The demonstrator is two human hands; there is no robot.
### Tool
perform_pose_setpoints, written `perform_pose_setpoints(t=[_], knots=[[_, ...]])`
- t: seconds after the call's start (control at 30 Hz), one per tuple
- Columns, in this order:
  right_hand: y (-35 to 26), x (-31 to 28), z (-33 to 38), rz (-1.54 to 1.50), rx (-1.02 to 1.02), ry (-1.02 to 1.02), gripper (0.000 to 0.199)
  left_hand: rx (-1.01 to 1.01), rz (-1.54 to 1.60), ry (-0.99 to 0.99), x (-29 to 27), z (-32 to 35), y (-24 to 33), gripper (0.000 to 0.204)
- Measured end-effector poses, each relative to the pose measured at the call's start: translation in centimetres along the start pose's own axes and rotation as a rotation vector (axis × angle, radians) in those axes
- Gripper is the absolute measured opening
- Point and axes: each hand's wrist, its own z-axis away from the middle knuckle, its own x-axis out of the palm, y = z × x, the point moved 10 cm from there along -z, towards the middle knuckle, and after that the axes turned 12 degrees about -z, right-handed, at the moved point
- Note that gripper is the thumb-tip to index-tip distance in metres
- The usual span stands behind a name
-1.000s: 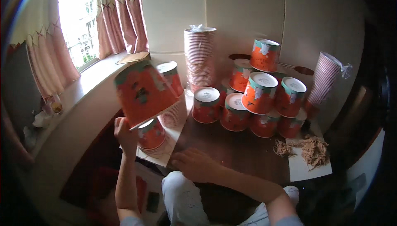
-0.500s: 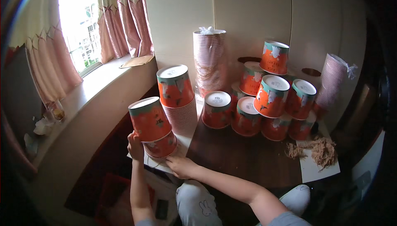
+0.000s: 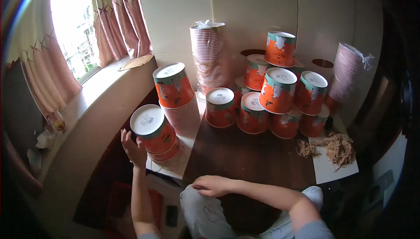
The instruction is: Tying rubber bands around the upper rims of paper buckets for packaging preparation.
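An upside-down orange paper bucket with a green band and pale base (image 3: 148, 121) sits over another bucket (image 3: 168, 152) at the near left, leaning slightly leftward. My left hand (image 3: 134, 149) is beside its left side, fingers spread and holding nothing; whether the fingertips touch it I cannot tell. Over my knee lies my right hand (image 3: 214, 185), fingers loosely bent and apart from the buckets, nothing visible in it. Some thin twine (image 3: 186, 153) shows by the lower bucket's rim. Behind stands a tall nested stack of buckets (image 3: 181, 116), topped by an orange one (image 3: 173, 86).
Several upside-down orange buckets (image 3: 281, 90) form a pyramid on the dark table (image 3: 245, 156). Plastic-wrapped bucket stacks stand behind (image 3: 209, 55) and at the right (image 3: 345, 75). Brown twine (image 3: 339, 150) lies on a white sheet (image 3: 326, 171). A windowsill (image 3: 105, 77) runs along the left.
The upper near-left bucket has come down further over the lower one and tilted. My left hand has loosened from it. My right hand has moved from the bucket's base to my knee.
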Motion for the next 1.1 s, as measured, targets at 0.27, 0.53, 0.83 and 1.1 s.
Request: perform_pose_setpoints(t=[0.27, 0.53, 0.83, 1.1], knots=[[-1.7, -3.3, 12.7, 0.260, 0.048, 0.188, 0.034, 0.249, -0.174, -0.361, 2.2, -3.7, 9.6, 0.039], [-1.6, -5.7, 16.2, 0.235, 0.075, 0.296, 0.031, 0.234, 0.030, -0.555, 5.1, -1.9, 6.5, 0.016], [-1.6, -5.4, 16.5, 0.260, 0.073, 0.278, 0.029, 0.229, -0.004, -0.678, 6.5, -0.3, 5.6, 0.013], [-1.1, -4.4, 17.1, 0.480, 0.147, 0.239, 0.030, 0.368, 0.289, -0.587, 3.4, -3.0, 23.6, 0.018]])
